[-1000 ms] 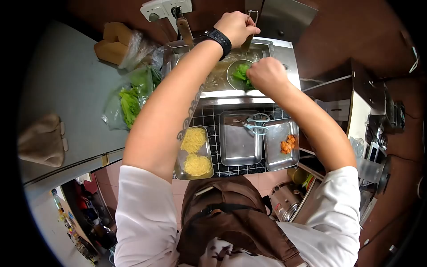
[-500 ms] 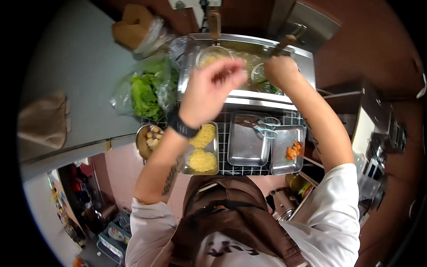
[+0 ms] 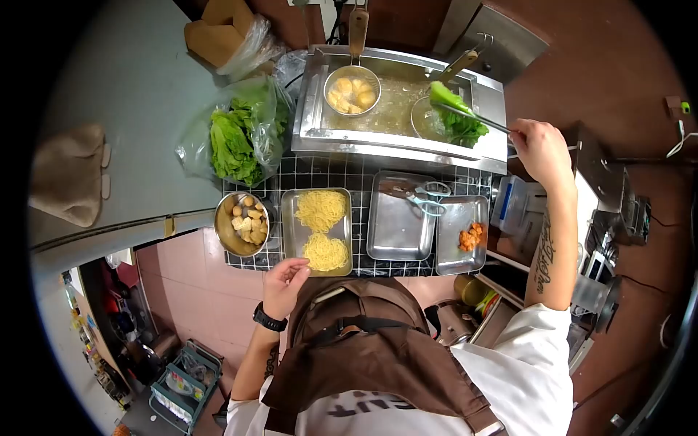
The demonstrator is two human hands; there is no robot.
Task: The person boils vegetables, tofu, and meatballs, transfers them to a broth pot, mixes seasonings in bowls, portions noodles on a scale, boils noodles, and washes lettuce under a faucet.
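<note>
My right hand (image 3: 542, 151) is closed on thin metal tongs (image 3: 476, 116), whose far end reaches the green leafy vegetable (image 3: 464, 128) at the right of the steel cooker (image 3: 320, 133). A strainer ring lies under the leaves, its wooden handle (image 3: 459, 65) leaning on the back rim. Another strainer (image 3: 352, 91) with pale yellow pieces sits in the cooker's left part. My left hand (image 3: 286, 285) is at the lower left corner of the noodle tray (image 3: 289, 240), fingers slightly curled and apart, holding nothing. Two yellow noodle portions (image 3: 321, 211) lie in that tray.
A steel bowl (image 3: 225, 243) of round pieces is left of the noodles. Scissors (image 3: 429, 198) lie across an empty tray (image 3: 396, 236); beside it, a tray (image 3: 451, 258) holds orange pieces (image 3: 472, 237). Bagged greens (image 3: 236, 142), a cardboard box (image 3: 217, 33) and a cloth (image 3: 69, 174) are on the left.
My left hand has come down from the cooker to the noodle tray. My right hand has moved right, away from the strainer, and the tongs and leaves now show raised above the cooker's right part.
</note>
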